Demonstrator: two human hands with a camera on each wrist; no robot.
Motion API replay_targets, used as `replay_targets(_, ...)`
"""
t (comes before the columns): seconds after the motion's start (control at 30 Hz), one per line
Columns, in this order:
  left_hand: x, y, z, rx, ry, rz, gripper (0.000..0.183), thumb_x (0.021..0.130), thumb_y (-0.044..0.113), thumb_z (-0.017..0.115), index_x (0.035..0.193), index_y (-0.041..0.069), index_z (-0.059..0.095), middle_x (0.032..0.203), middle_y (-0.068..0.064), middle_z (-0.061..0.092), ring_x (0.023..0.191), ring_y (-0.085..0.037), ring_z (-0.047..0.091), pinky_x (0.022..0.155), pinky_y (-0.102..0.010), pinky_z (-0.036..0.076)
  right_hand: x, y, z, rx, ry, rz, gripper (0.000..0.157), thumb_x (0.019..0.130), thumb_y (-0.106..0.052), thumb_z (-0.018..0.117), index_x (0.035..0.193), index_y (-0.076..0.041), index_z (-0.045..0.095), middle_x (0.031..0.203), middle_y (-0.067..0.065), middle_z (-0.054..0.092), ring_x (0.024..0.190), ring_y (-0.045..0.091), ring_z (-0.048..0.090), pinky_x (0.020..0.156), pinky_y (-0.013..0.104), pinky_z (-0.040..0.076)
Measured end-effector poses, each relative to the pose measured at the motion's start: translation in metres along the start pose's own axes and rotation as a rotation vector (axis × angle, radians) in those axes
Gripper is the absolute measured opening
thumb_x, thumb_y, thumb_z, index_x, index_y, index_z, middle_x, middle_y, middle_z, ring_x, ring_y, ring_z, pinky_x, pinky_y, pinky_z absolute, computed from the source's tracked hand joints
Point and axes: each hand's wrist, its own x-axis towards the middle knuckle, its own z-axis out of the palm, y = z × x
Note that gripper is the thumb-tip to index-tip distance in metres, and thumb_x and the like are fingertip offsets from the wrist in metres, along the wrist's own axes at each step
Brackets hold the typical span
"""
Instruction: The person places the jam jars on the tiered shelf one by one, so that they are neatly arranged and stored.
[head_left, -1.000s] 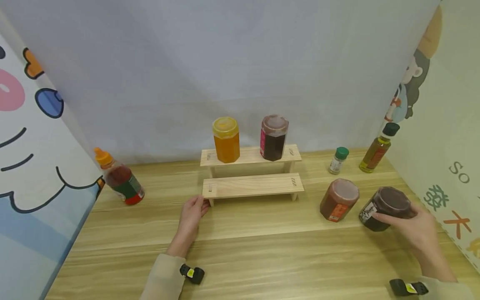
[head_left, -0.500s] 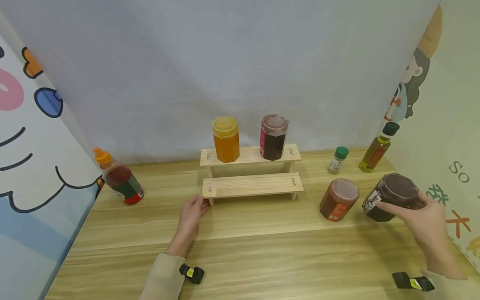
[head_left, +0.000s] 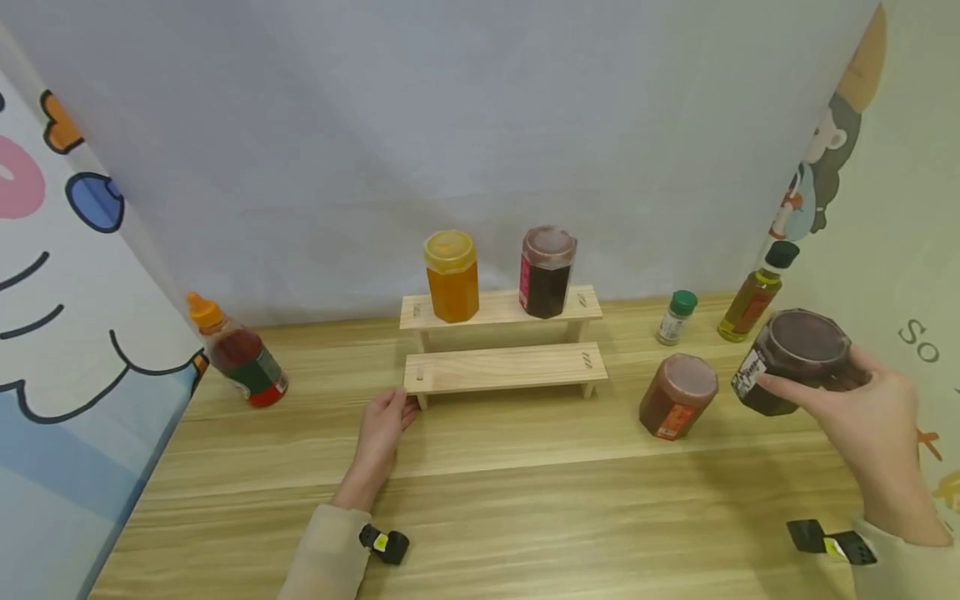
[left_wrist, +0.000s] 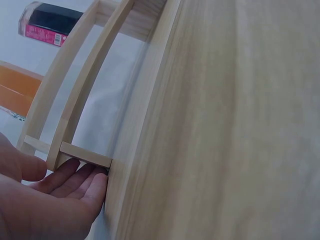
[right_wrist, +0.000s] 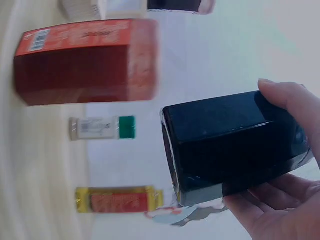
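Nearest first: on the right, the right hand (head_left: 870, 421) has a faceted dark jar of clear plastic or glass (head_left: 798, 358), thumb on one side, fingers on the other. It looks tilted and off the pale wood-grain table (head_left: 525, 517). On the left, the left hand (head_left: 382, 425) grips the near left corner of a two-step light wooden rack (head_left: 506, 368), thumb and fingers close together.

Just left of the held jar is a reddish-brown faceted jar with an orange-red label (head_left: 678, 398). Way over left there's a red sauce bottle with an orange cap (head_left: 247, 362). Farther back: an amber jar with a yellow lid (head_left: 453, 287) and a dark jar with a pink label (head_left: 546, 279) on the upper step, then a small green-capped shaker (head_left: 675, 321) and a slim yellow-green oil bottle (head_left: 753, 302) to the right.

My worry: smooth sides and a grip toward the lid end could let the jar slip, or a leftward swing clips its neighbour. A tug by the other hand could jolt the upper jars.

The right wrist cam gets the jar's base; the head cam doesn't. The left wrist cam shows fingertips by the rack's leg, mostly hidden from above.
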Motion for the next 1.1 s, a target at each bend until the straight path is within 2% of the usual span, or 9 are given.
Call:
replay_targets(0.23,0.0,0.002,-0.001,-0.01,-0.006,0.006,0.038,0.105,0.009,0.033,0.13,-0.019,0.042,0.13,-0.035,0.045,0.121,-0.04,0.046,0.102,-0.04,0.041,0.008,-0.026,0.008,0.029,-0.004,-0.059,0.066,0.069,-0.012,0.088,0.129,-0.015,0.061,0.101,-0.012,0.066,0.082,0.004,0.061,0.063,0.007,0.046)
replay_targets(0.37,0.0,0.001,-0.001,-0.014,-0.005,0.005,0.038,0.105,0.008,0.032,0.129,-0.019,0.042,0.13,-0.034,0.045,0.121,-0.04,0.046,0.102,-0.04,0.042,0.009,-0.042,0.014,0.072,-0.018,-0.099,0.066,0.068,-0.007,0.087,0.128,-0.013,0.062,0.103,-0.008,0.067,0.085,0.008,0.062,0.066,0.008,0.048)
replay_targets(0.5,0.001,0.001,-0.002,-0.013,-0.001,0.006,0.038,0.105,0.008,0.033,0.129,-0.019,0.042,0.13,-0.034,0.046,0.121,-0.04,0.047,0.101,-0.04,0.042,0.01,-0.056,0.025,0.227,-0.058,-0.156,0.064,0.065,0.006,0.085,0.125,-0.005,0.063,0.106,-0.002,0.068,0.093,0.009,0.064,0.076,0.011,0.05)
replay_targets(0.63,0.0,0.0,-0.001,-0.012,0.003,0.003,0.038,0.105,0.009,0.033,0.129,-0.02,0.042,0.13,-0.035,0.046,0.121,-0.041,0.046,0.101,-0.04,0.042,0.008,-0.066,0.04,0.34,-0.106,-0.166,0.064,0.063,0.011,0.084,0.123,0.0,0.063,0.109,0.003,0.068,0.097,0.011,0.064,0.081,0.014,0.05)
replay_targets(0.73,0.0,-0.001,0.0,-0.015,0.001,0.002,0.038,0.105,0.009,0.033,0.129,-0.02,0.042,0.129,-0.035,0.046,0.121,-0.041,0.046,0.102,-0.041,0.041,0.003,-0.072,0.053,0.306,-0.148,-0.141,0.065,0.065,0.004,0.086,0.125,-0.004,0.062,0.111,0.002,0.067,0.099,0.011,0.063,0.083,0.016,0.05)
replay_targets(0.8,0.0,0.0,0.0,-0.018,0.002,0.0,0.038,0.105,0.008,0.034,0.129,-0.019,0.042,0.129,-0.035,0.046,0.121,-0.041,0.046,0.102,-0.041,0.041,0.0,-0.074,0.063,0.271,-0.18,-0.127,0.065,0.066,-0.002,0.087,0.125,-0.006,0.062,0.111,0.001,0.067,0.099,0.011,0.063,0.078,0.019,0.054)
replay_targets(0.9,0.001,0.0,0.0,-0.016,0.0,0.0,0.038,0.105,0.008,0.034,0.129,-0.019,0.042,0.129,-0.035,0.046,0.121,-0.041,0.046,0.102,-0.04,0.041,-0.003,-0.075,0.08,0.249,-0.214,-0.148,0.064,0.066,-0.007,0.089,0.124,-0.008,0.062,0.11,0.001,0.067,0.098,0.011,0.063,0.075,0.021,0.055)
replay_targets(0.97,0.001,0.0,0.0,-0.013,0.002,-0.005,0.038,0.104,0.008,0.034,0.129,-0.019,0.042,0.13,-0.034,0.046,0.121,-0.04,0.047,0.101,-0.04,0.042,-0.005,-0.077,0.093,0.276,-0.239,-0.171,0.066,0.064,-0.006,0.089,0.124,-0.006,0.062,0.111,0.004,0.067,0.098,0.013,0.063,0.075,0.022,0.055)
replay_targets(1.1,0.001,-0.001,0.0,-0.008,0.006,-0.007,0.037,0.104,0.009,0.034,0.128,-0.018,0.044,0.129,-0.033,0.047,0.12,-0.039,0.048,0.101,-0.039,0.043,-0.011,-0.08,0.122,0.34,-0.302,-0.202,0.068,0.064,-0.007,0.089,0.126,-0.003,0.06,0.114,0.009,0.065,0.102,0.015,0.063,0.085,0.024,0.052)
